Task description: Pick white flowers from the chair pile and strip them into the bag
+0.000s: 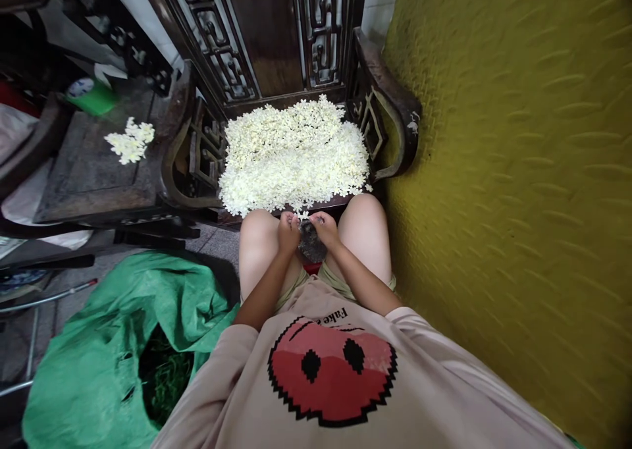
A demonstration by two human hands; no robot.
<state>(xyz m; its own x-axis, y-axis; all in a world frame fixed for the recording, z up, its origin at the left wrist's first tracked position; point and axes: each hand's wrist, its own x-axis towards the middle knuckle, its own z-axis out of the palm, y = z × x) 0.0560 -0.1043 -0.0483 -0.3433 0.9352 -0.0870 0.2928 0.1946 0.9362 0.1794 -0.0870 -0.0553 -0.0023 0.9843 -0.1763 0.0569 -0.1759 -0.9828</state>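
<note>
A wide heap of small white flowers (296,153) covers the seat of a dark carved wooden chair (271,41). Between my knees, just below the heap's front edge, both hands are close together with fingers closed. My left hand (289,232) and my right hand (324,228) pinch at either side of a few white flowers (302,216). Whatever joins these flowers is too small to make out. Beneath the hands a dark, speckled surface shows between my thighs.
On the side table (99,185) at the left lie a small flower cluster (130,141) and a green tape roll (93,96). An open green sack (113,343) with green plant matter stands at lower left. A yellow textured sheet (513,172) rises along the right.
</note>
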